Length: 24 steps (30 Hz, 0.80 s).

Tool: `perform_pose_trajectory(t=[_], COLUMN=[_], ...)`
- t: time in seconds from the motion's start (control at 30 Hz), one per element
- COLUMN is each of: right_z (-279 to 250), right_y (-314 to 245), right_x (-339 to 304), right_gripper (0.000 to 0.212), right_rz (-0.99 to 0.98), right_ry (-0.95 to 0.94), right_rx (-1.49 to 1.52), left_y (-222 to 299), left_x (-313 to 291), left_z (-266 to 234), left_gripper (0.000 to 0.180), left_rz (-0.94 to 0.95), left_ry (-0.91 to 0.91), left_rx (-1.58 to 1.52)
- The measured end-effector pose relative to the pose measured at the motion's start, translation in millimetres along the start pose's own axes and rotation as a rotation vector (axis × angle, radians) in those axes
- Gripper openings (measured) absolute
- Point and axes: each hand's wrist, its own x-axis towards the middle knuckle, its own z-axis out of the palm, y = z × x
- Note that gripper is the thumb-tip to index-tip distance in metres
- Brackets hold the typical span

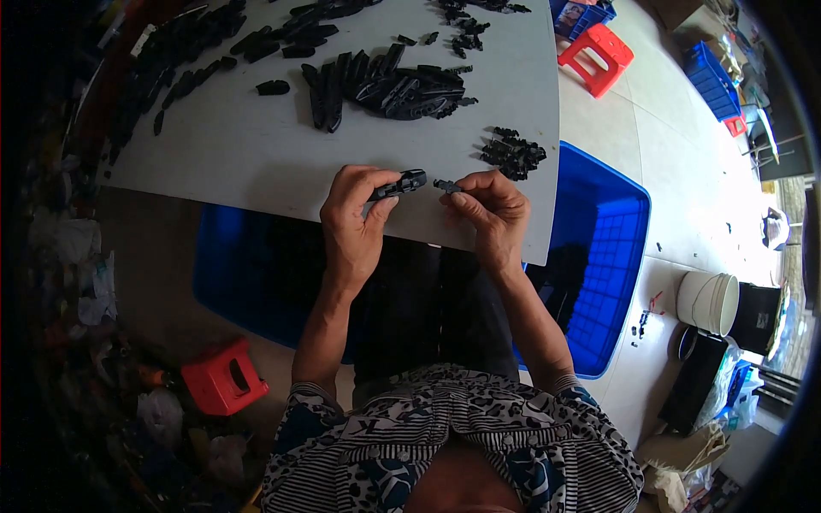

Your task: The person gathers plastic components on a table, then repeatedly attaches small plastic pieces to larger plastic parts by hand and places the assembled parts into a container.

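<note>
Just above the near edge of the white table (256,175), my left hand (352,209) is closed round a long black plastic shell (402,184), its end pointing right. My right hand (494,209) pinches a small black notched plastic piece (446,185) between thumb and fingertips. A narrow gap separates the two parts. Beyond my hands lies a heap of similar black shells (402,90). Small black notched pieces (513,156) are piled near the table's right edge, close to my right hand.
More black parts (184,51) spread over the far left of the table. Large blue crates (611,222) stand beside and under it. Red stools (224,376) are at the lower left and far right. A white bucket (708,303) stands on the floor to the right.
</note>
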Motion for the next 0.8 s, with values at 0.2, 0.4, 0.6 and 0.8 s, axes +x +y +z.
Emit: perform_pose_trajectory(t=[0.2,0.4,0.6,0.8], right_z=[-0.6,11.5,12.1,12.1], right_y=[0.8,4.2,-1.8,0.3], right_x=[-8.1,-8.7,-10.6,-12.5], right_gripper=[0.01,0.01,0.013,0.012], right_rz=[0.058,-0.047,-0.091,-0.078], right_ry=[0.025,0.02,-0.041,-0.068], right_rx=[0.031,0.108,0.028,-0.077], left_y=[-0.9,5.7,9.4,5.3], left_x=[-1.2,-10.5,-5.2,0.1], left_z=[0.3,12.2,12.9,7.9], left_gripper=[0.026,0.02,0.023,0.027], left_rz=[-0.021,-0.367,-0.392,-0.565], left_ry=[-0.017,-0.092,-0.074,-0.299], left_rx=[0.013,-0.725,-0.829,-0.707])
